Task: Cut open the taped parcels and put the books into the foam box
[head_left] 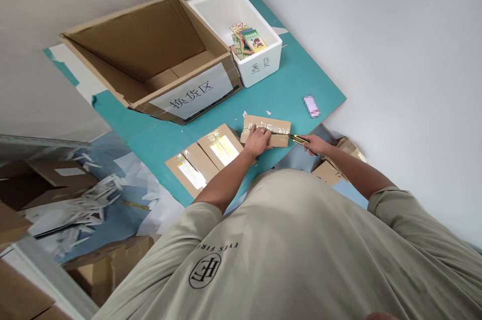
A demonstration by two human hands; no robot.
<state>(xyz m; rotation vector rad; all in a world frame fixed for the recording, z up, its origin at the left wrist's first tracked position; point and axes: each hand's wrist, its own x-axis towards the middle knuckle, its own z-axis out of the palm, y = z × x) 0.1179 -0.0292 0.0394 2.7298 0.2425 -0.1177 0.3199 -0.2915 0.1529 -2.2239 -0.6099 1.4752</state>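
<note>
A flat cardboard parcel wrapped in clear tape lies on the teal board in front of me. My left hand presses down on it and grips its near edge. My right hand is shut around a yellow and black utility knife, whose tip is at the parcel's right end. Two similar taped cardboard parcels lie side by side to the left of my left hand, not touching it.
An open cardboard box labelled 换货区 and a white foam box labelled 退货 stand at the far side of the board. The foam box holds several picture books. A blurred pink object lies nearby. Flattened cardboard lies right; paper scraps litter the floor left.
</note>
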